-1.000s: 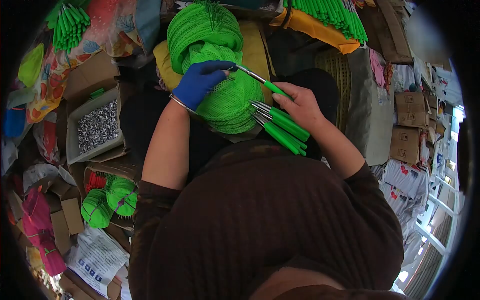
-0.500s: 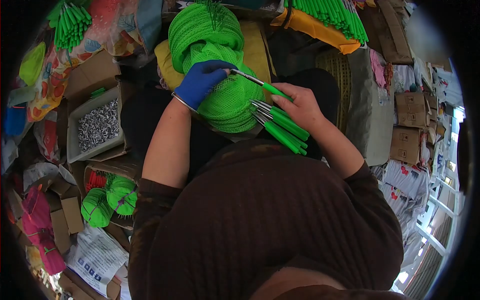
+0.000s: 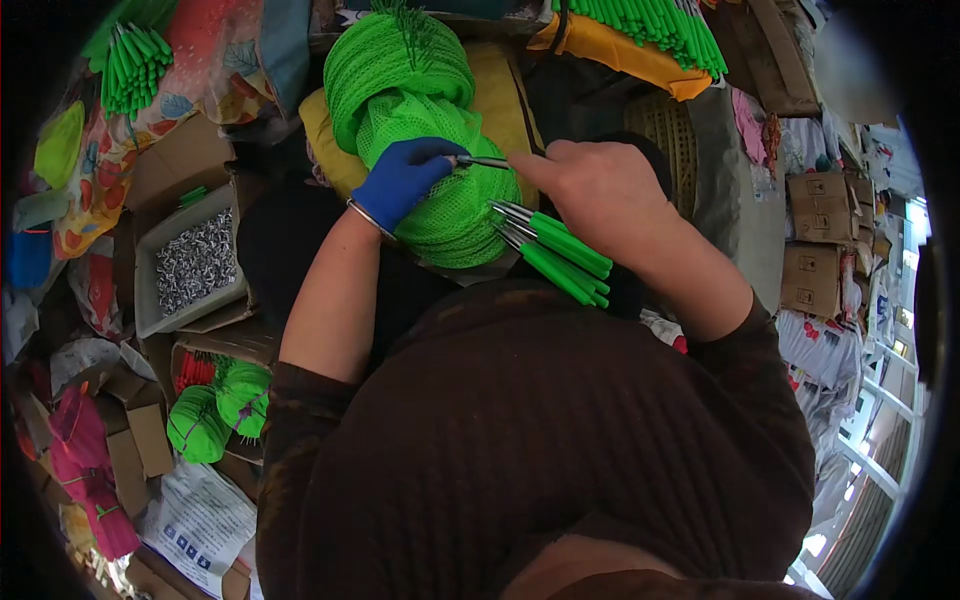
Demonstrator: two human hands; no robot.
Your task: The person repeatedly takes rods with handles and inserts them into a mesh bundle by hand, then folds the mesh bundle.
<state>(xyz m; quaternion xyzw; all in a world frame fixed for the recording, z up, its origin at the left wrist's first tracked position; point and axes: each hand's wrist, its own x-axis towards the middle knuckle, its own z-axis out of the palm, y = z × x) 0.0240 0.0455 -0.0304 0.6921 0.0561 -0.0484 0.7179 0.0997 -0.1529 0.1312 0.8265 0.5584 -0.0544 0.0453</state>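
My left hand (image 3: 405,182), in a blue glove with bare fingertips, pinches at the tip of a metal rod (image 3: 485,161); what lies between the fingers is too small to make out. My right hand (image 3: 600,195) is closed around the rod's green handle, which its fingers now hide. Beneath both hands a bundle of bright green mesh netting (image 3: 440,215) rests on my lap, its upper part a thick round roll. Several green handles with metal ends (image 3: 560,255) lie beside the netting, just below my right hand.
A grey bin of small metal pieces (image 3: 195,262) stands at left in a cardboard box. Below it are green net bundles (image 3: 197,425) and a pink bundle (image 3: 85,455). More green handles lie at top left (image 3: 135,70) and top right (image 3: 650,35). Cartons (image 3: 820,208) stack at right.
My right hand has turned over and moved in toward the left, covering the green handle that showed before. My left hand stays at the rod's tip. The whole view has shifted slightly.
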